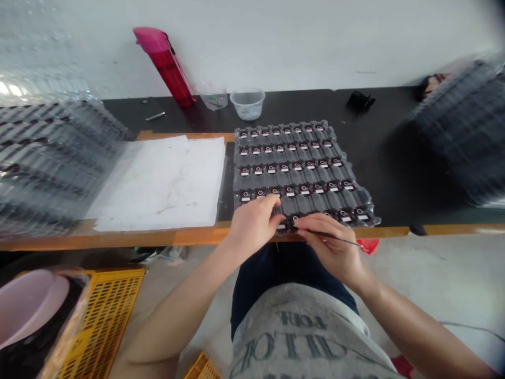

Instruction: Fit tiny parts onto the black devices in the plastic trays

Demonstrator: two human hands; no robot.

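Pinching a thin metal tool (335, 237) firmly between its fingers, the right hand (329, 250) brings the tip to a black module (294, 220) in the near row of a plastic tray (369, 202), set at the bench (379, 158) edge within easy reach. The left hand (252, 225) braces that row; whether it grips anything is hidden.

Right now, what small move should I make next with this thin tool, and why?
Probably keep the tray steady with your left hand before your right hand moves the thin tool on the front-row part: the tray sits right at the bench edge, so it could shift.
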